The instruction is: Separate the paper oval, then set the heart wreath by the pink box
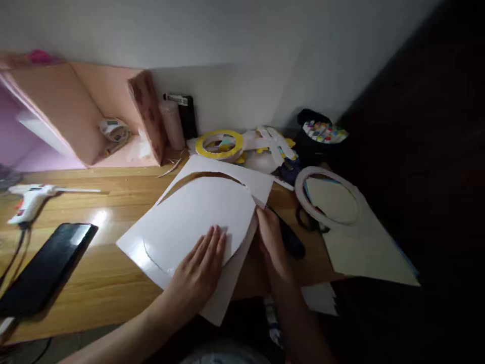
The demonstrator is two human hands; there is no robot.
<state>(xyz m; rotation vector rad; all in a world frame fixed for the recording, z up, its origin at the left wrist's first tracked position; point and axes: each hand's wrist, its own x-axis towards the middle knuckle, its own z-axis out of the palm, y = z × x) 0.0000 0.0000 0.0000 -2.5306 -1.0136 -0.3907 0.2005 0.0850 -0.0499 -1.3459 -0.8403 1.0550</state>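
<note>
A large white card sheet [182, 222] lies on the wooden desk [113, 192], with a big round shape partly cut out of it. My left hand [199, 270] presses flat on the sheet near its lower edge, fingers spread. At the sheet's right edge, my right hand [271, 240] is closed around a dark-handled cutting tool [290, 237]; its tip meets the cut line.
A white glue gun [32, 199] and a black phone [47, 265] lie at the left. A pink open box [83, 116] stands at the back left. Behind are a yellow ring [219, 144], white card pieces and a pot of markers [324, 134]. A card ring [328, 199] rests on beige paper at right.
</note>
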